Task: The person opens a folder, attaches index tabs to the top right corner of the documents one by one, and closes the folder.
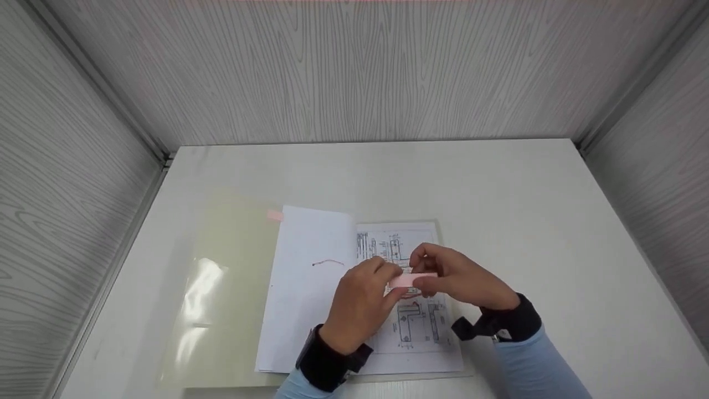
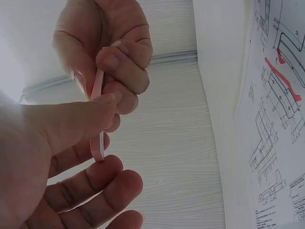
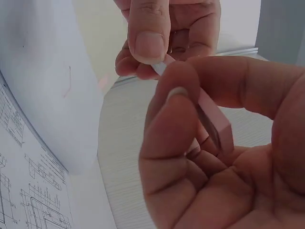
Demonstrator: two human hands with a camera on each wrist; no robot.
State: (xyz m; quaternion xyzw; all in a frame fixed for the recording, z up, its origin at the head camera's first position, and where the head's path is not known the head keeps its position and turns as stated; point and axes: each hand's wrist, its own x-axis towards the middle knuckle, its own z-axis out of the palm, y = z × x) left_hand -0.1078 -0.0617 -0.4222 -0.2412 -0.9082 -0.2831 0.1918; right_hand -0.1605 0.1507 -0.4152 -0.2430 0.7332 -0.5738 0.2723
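A thick, narrow pink paper pad [image 1: 403, 280] is held between both hands, raised above the right-hand white paper sheet with black line drawings [image 1: 416, 346]. The left hand [image 1: 360, 299] pinches the pad's left end, thumb pressed on it, while several other fingers spread loosely apart. The right hand [image 1: 462, 276] grips the opposite end between thumb and curled fingers, nearly closed round it.

Beneath lies an open, pale-yellow translucent plastic folder [image 1: 235, 288] on the white table [image 1: 515, 194], nearer its left edge than its right and well apart from the far edge. A blank-looking white paper page [image 1: 302, 310] lies turned to the left; a small pink paper tab [image 1: 275, 215] juts from its left edge, by the far corner.

In my judgement, fingertips hiding much of the pad make it easy to catch several layers instead of one, or tear a strip by pulling askew. A slack left pinch could drop the pad onto the drawings. The turned page seems unheld, so a brushing forearm could flip it back or crease the tab.
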